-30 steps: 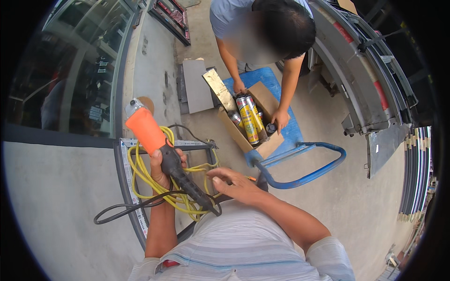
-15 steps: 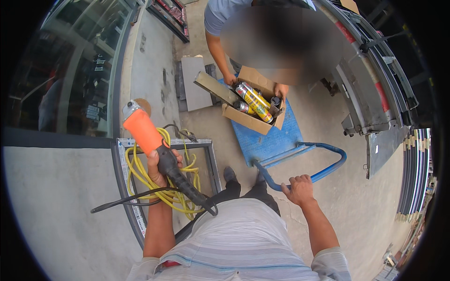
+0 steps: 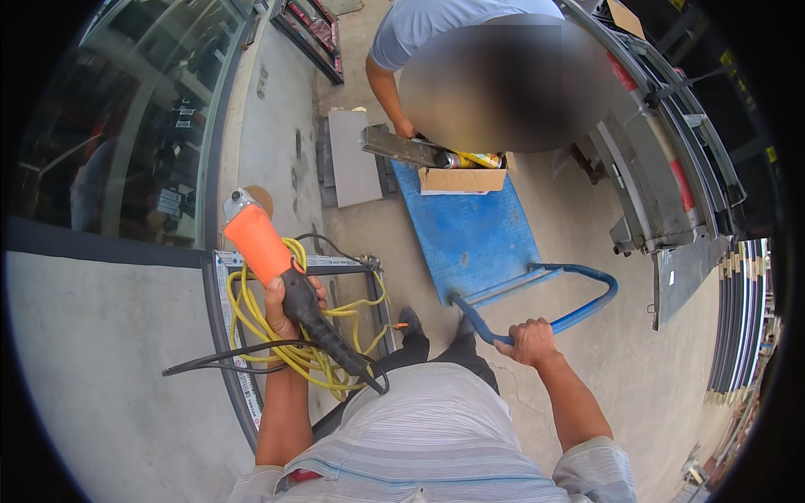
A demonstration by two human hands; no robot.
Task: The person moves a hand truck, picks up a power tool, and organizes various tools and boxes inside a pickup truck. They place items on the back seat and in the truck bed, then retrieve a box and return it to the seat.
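My left hand (image 3: 281,308) is closed around the black handle part of an orange angle grinder (image 3: 258,241), its metal head pointing up and away. Loops of yellow cord (image 3: 245,306) hang from the same hand, along with the tool's black cable (image 3: 201,362). On the right, my right hand (image 3: 531,342) grips the blue bar handle (image 3: 599,303) of a flat platform cart (image 3: 470,239). At the cart's far end stands an open cardboard box (image 3: 461,180) holding spray cans (image 3: 482,158). A co-worker's hand (image 3: 405,129) is beside the box.
Dark window frames (image 3: 220,293) lean at my left by a concrete wall and glass door. Flat grey panels (image 3: 352,159) lie left of the cart. A vehicle's lowered metal side (image 3: 633,180) stands on the right, with long profiles (image 3: 738,323) stacked upright behind it.
The box has shifted toward the cart's far end, exposing more blue deck, as the co-worker bends over it. A cord end with an orange tip now dangles near my shoe.
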